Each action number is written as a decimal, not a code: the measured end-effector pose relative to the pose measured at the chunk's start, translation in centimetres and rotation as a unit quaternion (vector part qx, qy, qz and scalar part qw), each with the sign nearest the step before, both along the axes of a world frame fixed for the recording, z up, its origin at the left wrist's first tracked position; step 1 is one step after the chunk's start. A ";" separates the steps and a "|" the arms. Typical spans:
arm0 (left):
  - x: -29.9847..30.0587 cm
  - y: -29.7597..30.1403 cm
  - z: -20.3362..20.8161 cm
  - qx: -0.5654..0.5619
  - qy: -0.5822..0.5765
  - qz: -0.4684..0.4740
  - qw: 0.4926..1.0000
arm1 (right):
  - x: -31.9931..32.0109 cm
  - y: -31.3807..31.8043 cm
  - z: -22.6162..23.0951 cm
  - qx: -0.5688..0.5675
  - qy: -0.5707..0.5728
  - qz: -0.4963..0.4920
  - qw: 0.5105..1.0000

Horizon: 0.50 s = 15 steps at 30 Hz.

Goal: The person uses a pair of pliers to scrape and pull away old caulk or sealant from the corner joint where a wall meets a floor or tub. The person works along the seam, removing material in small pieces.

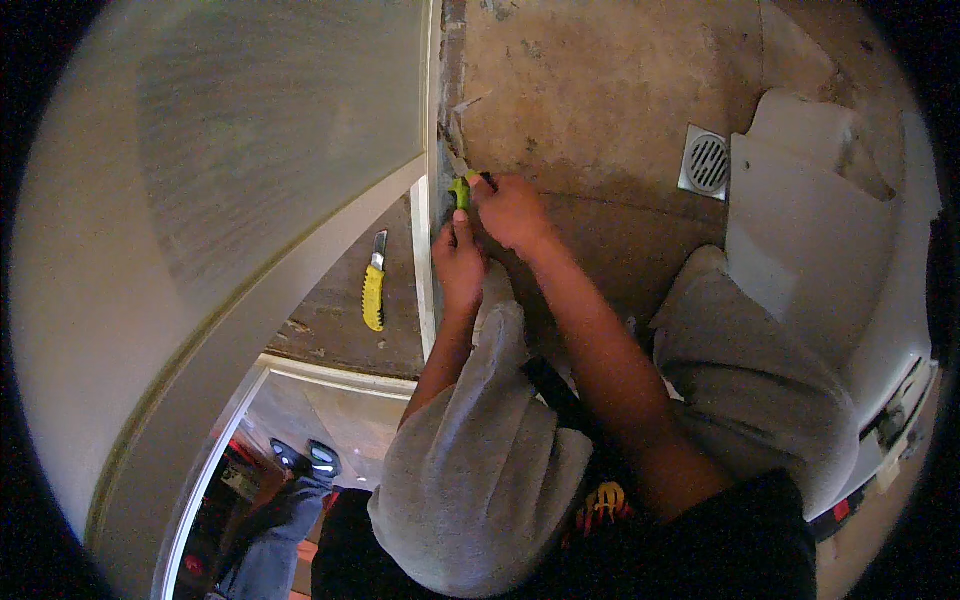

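Both my hands are at a green-and-black handled tool (460, 190), whose short metal end points up and left at the strip along the foot of the glazed panel. Its exact kind I cannot make out. My left hand (460, 265) closes on the lower green part, thumb laid along it. My right hand (512, 212) is closed round the black-and-green part beside it, fingers partly hidden. Thin torn pieces (466, 104) stick up along the strip just beyond the metal end. A yellow snap-off utility knife (373, 298) lies left of my hands, blade out, across the white frame strip.
A glazed panel (300, 130) with a pale frame stands at the left. To the right are a square floor drain (706, 163) and a white ceramic fixture (800, 210). Stained brown floor (600, 90) spreads ahead. Another person's legs (265, 535) show at the lower left.
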<state>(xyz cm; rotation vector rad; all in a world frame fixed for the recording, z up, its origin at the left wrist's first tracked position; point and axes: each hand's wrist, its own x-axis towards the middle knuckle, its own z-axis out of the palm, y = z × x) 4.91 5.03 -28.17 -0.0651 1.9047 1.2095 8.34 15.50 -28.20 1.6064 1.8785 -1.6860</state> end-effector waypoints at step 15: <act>0.3 4.2 -3.5 0.083 0.144 -0.037 0.985 | -2.0 2.2 -0.1 0.093 0.009 -0.017 0.995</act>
